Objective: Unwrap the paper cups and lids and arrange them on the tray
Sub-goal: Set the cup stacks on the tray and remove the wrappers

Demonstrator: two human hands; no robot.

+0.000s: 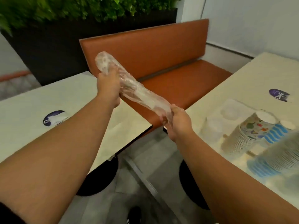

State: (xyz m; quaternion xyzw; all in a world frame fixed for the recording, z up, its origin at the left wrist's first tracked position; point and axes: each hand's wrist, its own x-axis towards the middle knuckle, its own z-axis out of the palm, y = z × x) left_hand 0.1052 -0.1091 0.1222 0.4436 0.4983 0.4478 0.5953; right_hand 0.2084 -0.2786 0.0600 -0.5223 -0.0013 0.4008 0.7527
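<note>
Grip of both hands closed on a clear plastic wrapper [137, 88]: left hand [108, 88] near its upper end, right hand [176, 120] pinching the lower end, held in the air over the gap between two surfaces. Likely light, limp, slippery; best bunched, not pinched flat. Unwrapped cup stacks [247, 135] lying on the right surface [242, 81]; tray blurred, not made out.

Orange padded bench [161, 62] between two pale tables [32, 102]; grey tiled floor [145, 175]; leafy planter [64, 10], white wall [250, 21]
</note>
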